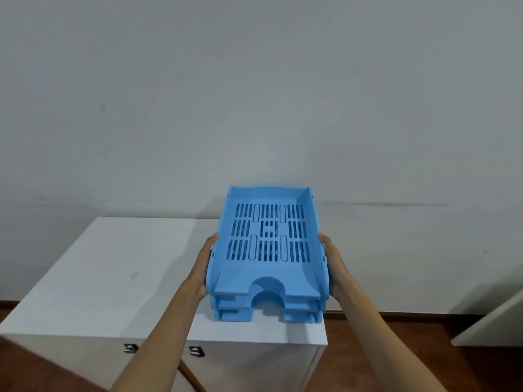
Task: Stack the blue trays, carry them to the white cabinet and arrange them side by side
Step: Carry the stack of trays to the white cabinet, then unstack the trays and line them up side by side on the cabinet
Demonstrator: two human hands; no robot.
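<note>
**Blue stack arriving over the cabinet's right end**

Blue trays (268,250), three nested, are hanging over the white cabinet (113,278), close to its right edge; set down there, they may be overhanging or slipping apart. The left hand (202,267) and right hand (332,264) are pressing flat on the stack's side walls, fingers wrapping underneath.

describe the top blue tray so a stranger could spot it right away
Find the white cabinet against the grey wall; over its right end both hands grip a stack of blue trays. The top tray is the only one whose slotted floor shows fully.
</note>
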